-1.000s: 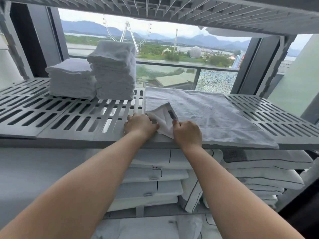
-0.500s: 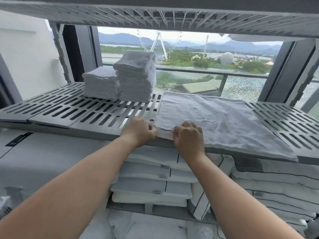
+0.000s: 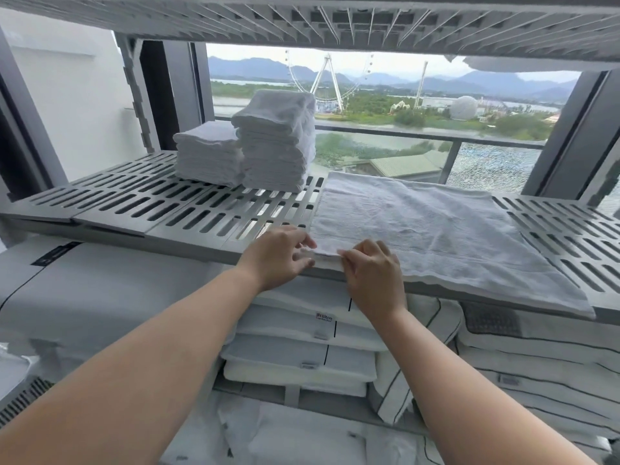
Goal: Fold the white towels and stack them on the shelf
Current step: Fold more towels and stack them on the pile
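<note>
A white towel lies spread flat on the grey slatted shelf, right of centre. Its near left corner sits at the shelf's front edge. My left hand pinches that corner from the left. My right hand pinches the near hem just beside it, fingers curled on the cloth. Two stacks of folded white towels stand at the back left of the shelf: a lower stack and a taller stack touching it on the right.
Another slatted shelf runs close overhead. Below the work shelf lie stacked white pillows with dark piping. A window with a glass railing is behind the shelf. Grey frame posts stand at both sides.
The folded-over near left corner of the towel has been laid flat. Both hands stayed at that corner, and the camera has swung left and lower.
</note>
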